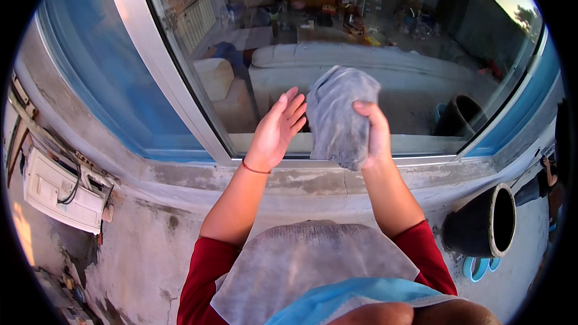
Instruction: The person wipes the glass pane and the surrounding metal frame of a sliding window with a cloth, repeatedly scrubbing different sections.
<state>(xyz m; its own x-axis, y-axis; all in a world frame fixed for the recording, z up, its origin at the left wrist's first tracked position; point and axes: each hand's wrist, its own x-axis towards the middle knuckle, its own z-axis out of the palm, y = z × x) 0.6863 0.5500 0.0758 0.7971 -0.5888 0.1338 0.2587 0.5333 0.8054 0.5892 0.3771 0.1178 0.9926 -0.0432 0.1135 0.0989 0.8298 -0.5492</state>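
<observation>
A folded grey cloth is gripped in my right hand, with the thumb pressed across its face. My left hand, wearing a thin red cord at the wrist, is held just left of the cloth. Its fingers are extended and it holds nothing. Both hands are in front of a large glass window pane, which shows a room and reflections. Whether the cloth touches the glass, I cannot tell. A second grey cloth is spread over my chest.
A silver metal frame edges the pane, above a worn concrete sill. At right stand a dark tall pot and light-blue rings. A white air-conditioner unit is at left. Another person is at the far right.
</observation>
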